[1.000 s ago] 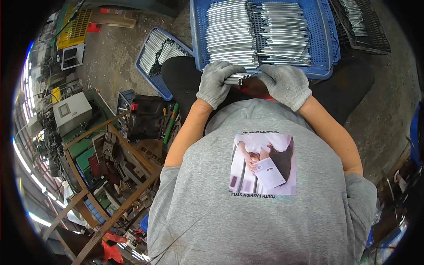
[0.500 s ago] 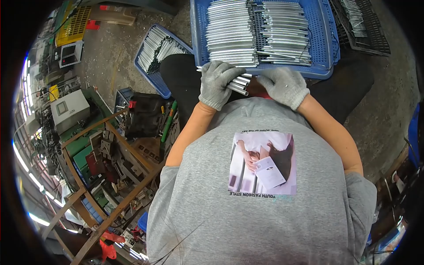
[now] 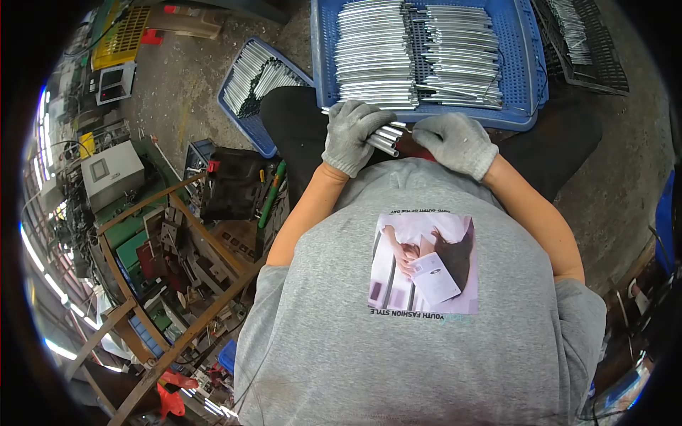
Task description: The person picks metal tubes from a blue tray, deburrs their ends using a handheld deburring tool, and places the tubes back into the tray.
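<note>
Several short silvery tubes [image 3: 386, 140] are gripped in my left hand [image 3: 349, 135], which wears a grey glove; their ends stick out on both sides of the fist. My right hand [image 3: 458, 144], gloved too, is beside the tube ends with its fingertips pinched together. Whatever is between those fingertips is too small to make out. Just beyond both hands is a blue plastic crate [image 3: 440, 116] holding two stacks of metal tubes [image 3: 375, 60].
At the left of my knee a smaller blue basket [image 3: 259, 135] holds more tubes. A dark crate [image 3: 593, 67] with thin rods stands at the upper right. Left are a wooden frame [image 3: 206, 316], a grey control box [image 3: 114, 176] and a green tool [image 3: 273, 195].
In my left hand the tubes have tilted and their ends have fanned out. My right hand moved briefly and now is pinched near the tube ends.
</note>
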Available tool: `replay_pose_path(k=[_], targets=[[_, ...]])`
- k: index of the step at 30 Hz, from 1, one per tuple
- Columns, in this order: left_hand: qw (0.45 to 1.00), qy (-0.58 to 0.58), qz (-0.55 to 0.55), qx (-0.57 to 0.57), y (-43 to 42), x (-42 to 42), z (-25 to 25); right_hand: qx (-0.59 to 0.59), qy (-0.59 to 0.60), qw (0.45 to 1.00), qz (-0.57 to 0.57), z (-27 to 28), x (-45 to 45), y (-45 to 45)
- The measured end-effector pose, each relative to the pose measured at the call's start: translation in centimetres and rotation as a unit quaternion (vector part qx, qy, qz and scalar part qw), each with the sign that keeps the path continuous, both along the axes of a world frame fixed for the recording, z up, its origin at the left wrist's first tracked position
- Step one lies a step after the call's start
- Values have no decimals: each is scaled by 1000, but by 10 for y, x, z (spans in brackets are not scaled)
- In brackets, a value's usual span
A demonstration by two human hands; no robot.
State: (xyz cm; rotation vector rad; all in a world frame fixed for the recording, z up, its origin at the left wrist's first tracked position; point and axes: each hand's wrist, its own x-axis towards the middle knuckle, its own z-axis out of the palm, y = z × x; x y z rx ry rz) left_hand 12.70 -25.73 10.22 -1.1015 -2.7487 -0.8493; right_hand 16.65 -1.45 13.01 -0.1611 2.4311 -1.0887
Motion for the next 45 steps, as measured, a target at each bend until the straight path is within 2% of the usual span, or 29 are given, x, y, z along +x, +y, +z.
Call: replay_pose_path(k=[2, 3, 5, 6, 7, 9, 14, 16, 17, 19, 20, 22, 26, 28, 31, 35, 37, 45], targets=[[1000, -2, -2, 1, 1, -5, 4, -74, -2, 995, -71, -7, 0, 2], [1000, 0, -1, 1, 1, -8, 0, -73, 0, 995, -70, -10, -1, 3], [997, -20, 16, -74, 3, -17, -10, 18, 40, 995, -94, -14, -3, 6], [996, -52, 9, -78, 5, -22, -13, 33, 31, 995, -93, -16, -3, 9], [996, -51, 7, -78, 8, -27, -16, 33, 32, 994, -95, -20, -2, 11], [971, -183, 64, -139, 16, -34, -21, 36, 13, 994, -105, -25, 1, 15], [969, -195, 58, -137, 21, -46, -33, 60, 36, 992, -106, -24, 10, 15], [951, -237, 54, -189, 22, -49, -25, 64, 34, 992, -102, -26, 11, 15], [951, -237, 55, -191, 21, -51, -22, 61, 40, 992, -100, -28, 11, 14], [915, -345, 59, -202, 21, -55, -13, 56, 46, 993, -96, -28, 10, 13], [914, -346, 61, -202, 20, -55, -12, 58, 34, 993, -93, -27, 9, 12], [904, -398, 38, -150, 16, -56, -11, 59, 23, 994, -87, -24, 7, 11], [911, -399, 9, -102, 6, -54, -18, 59, 35, 994, -88, -21, 7, 10], [947, -286, -2, -145, 5, -48, -16, 59, 39, 994, -87, -22, 8, 10], [965, -227, 5, -133, 4, -42, -12, 59, 57, 993, -79, -23, 8, 10], [971, -217, 16, -93, 3, -39, -4, 51, 104, 990, -78, -18, 11, 8], [988, -138, -13, -60, 0, -34, -3, 46, 119, 989, -79, -11, 10, 6], [977, -211, -24, -27, 0, -28, 4, 49, 147, 987, -44, -6, 9, 6]])
